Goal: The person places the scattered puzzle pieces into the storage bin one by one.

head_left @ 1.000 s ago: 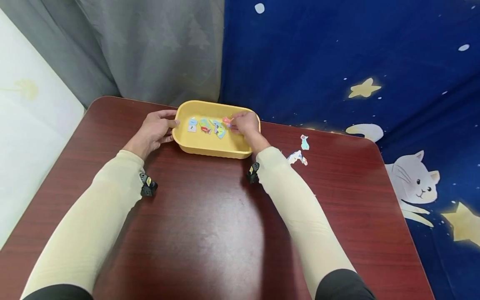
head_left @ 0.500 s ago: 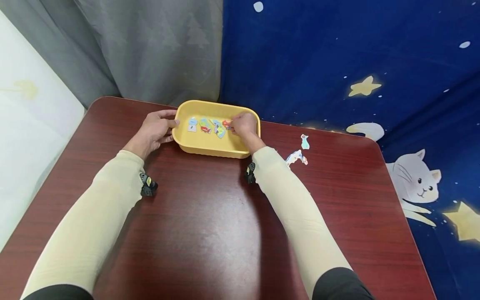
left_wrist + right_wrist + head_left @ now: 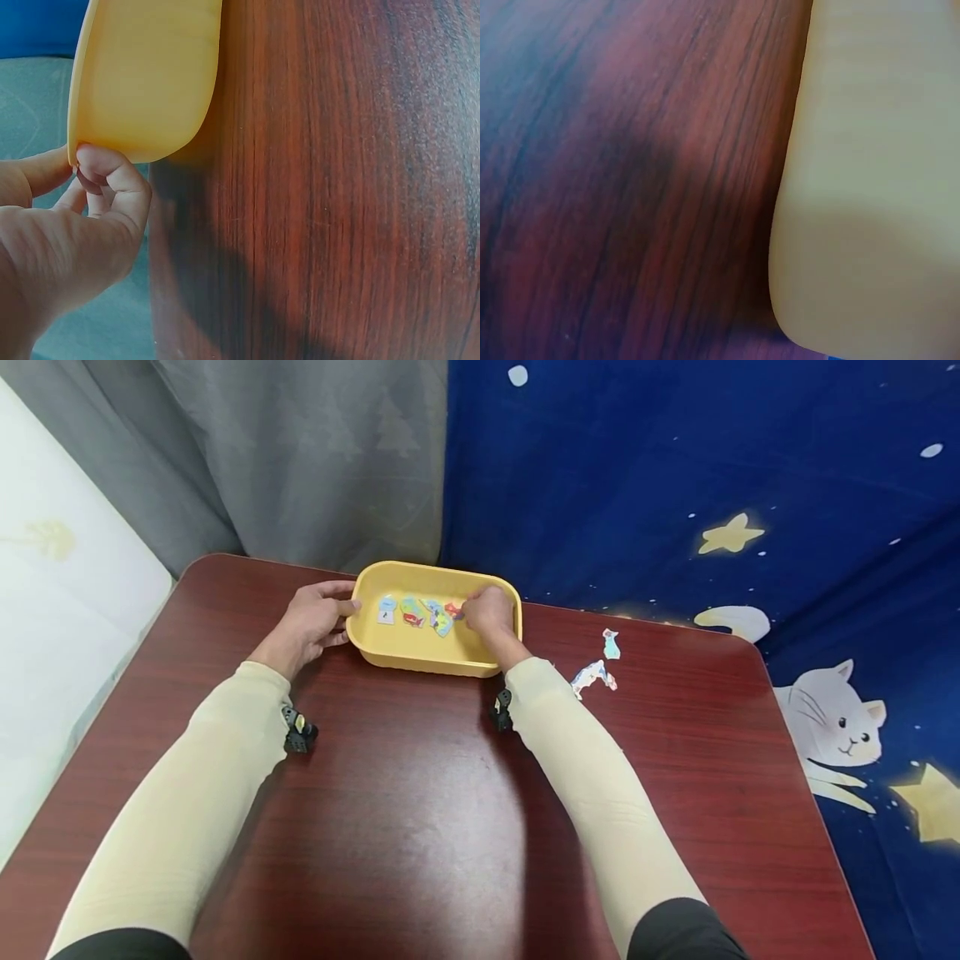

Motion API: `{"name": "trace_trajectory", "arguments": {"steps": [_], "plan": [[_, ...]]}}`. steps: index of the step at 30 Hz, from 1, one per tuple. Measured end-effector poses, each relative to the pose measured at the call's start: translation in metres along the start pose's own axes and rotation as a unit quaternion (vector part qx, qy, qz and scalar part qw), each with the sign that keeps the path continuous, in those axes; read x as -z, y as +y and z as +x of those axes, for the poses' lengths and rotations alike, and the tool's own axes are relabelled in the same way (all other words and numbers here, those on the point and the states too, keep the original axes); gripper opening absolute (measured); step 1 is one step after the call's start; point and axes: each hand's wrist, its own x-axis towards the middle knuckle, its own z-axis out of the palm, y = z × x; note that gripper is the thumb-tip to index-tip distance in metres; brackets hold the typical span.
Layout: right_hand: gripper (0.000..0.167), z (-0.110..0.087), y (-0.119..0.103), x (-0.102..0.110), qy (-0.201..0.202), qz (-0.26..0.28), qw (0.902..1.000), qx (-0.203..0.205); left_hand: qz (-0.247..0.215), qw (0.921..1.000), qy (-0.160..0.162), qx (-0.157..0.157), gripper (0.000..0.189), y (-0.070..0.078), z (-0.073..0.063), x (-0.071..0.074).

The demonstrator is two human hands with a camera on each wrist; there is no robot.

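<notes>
A yellow plastic tray (image 3: pixel 408 650) stands at the table's far edge. At its left end my left hand (image 3: pixel 313 617) pinches the rim; thumb and fingers on the tray wall (image 3: pixel 150 82) show in the left wrist view. My right hand (image 3: pixel 489 612) reaches inside the tray's right half, its curled fingers holding the right edge of a small red paper cutout (image 3: pixel 452 609). Left of that, in a row, lie a blue-yellow cutout (image 3: pixel 440 620), a green-and-red one and a light blue cutout (image 3: pixel 386 610). The right wrist view shows the tray's outer wall (image 3: pixel 862 150); that hand is out of it.
Right of the tray, two more cutouts lie on the brown table (image 3: pixel 405 793): a light blue one (image 3: pixel 611 645) and a white one (image 3: pixel 590 675), partly behind the right sleeve. A grey curtain (image 3: pixel 322 460) and a blue curtain (image 3: pixel 600 485) hang behind the far edge.
The red cutout has come down and lies flatter beside the row, the right hand having shifted slightly with it. The left hand keeps its grip on the tray.
</notes>
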Motion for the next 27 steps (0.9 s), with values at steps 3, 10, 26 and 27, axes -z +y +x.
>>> {"name": "trace_trajectory", "arguments": {"steps": [3, 10, 26, 27], "plan": [[0.014, -0.004, 0.0, 0.002, 0.015, -0.001, 0.9998, 0.011, 0.002, 1.0, 0.003, -0.003, 0.048, -0.001, 0.0, 0.001], [0.019, -0.016, -0.002, 0.022, 0.039, 0.018, 0.9984, 0.037, 0.016, 0.9997, 0.006, -0.016, 0.048, -0.003, -0.002, -0.001], [0.028, -0.021, 0.036, 0.085, -0.063, 0.27, 0.9608, 0.015, 0.007, 0.9997, 0.012, -0.02, 0.048, -0.002, -0.003, -0.004], [0.028, -0.021, 0.041, 0.088, -0.064, 0.279, 0.9579, 0.021, 0.006, 0.9997, 0.013, -0.02, 0.048, -0.002, -0.003, -0.005]]}}
